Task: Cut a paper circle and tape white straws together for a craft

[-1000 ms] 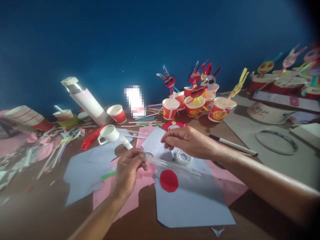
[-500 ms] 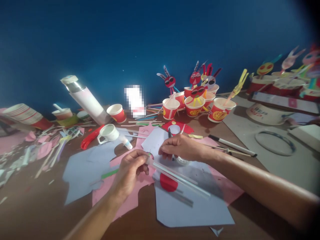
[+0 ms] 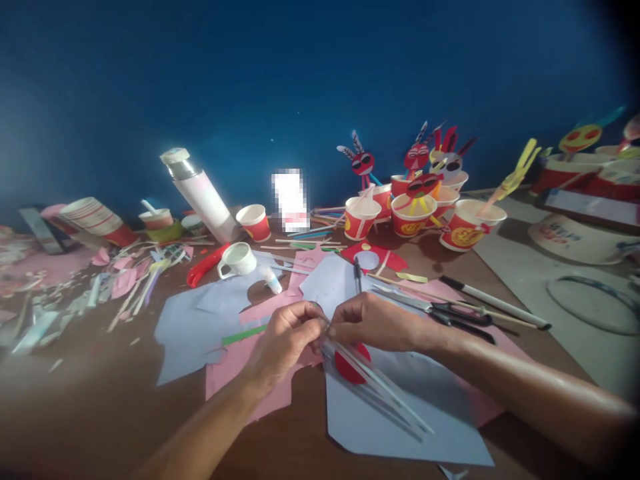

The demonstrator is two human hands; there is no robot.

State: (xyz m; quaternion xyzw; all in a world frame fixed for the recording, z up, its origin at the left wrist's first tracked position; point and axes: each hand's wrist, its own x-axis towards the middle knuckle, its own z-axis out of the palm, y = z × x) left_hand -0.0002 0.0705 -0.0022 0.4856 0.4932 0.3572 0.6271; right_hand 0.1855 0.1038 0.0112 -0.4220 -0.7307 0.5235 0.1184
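My left hand (image 3: pixel 295 337) is closed in a pinch on the upper end of a few thin, whitish, see-through straws (image 3: pixel 395 393). These slant down to the right over a grey-blue paper sheet (image 3: pixel 425 433). Fingers of my right hand (image 3: pixel 375 321) are pinched together and meet the left fingertips at that same end; whatever lies between them is hidden. Under the straws a red paper disc (image 3: pixel 353 365) rests on the sheet. Scissors (image 3: pixel 435 308) lie beside my right wrist, and a black pen (image 3: pixel 357 273) sits just beyond the right hand.
Pink paper (image 3: pixel 250 393) and a green strip (image 3: pixel 244 333) lie by my left forearm. Farther back are a white mug (image 3: pixel 239 259), a glue bottle (image 3: pixel 270 279), a leaning flask (image 3: pixel 203 197), a paper cup (image 3: pixel 253 222) and cups with paper figures (image 3: pixel 413 213). Scraps (image 3: pixel 125 280) litter the left.
My right hand has come left and down to meet the left fingertips at the straws' end. The scissors beside it now show. The whole scene has shifted right as the camera turned left.
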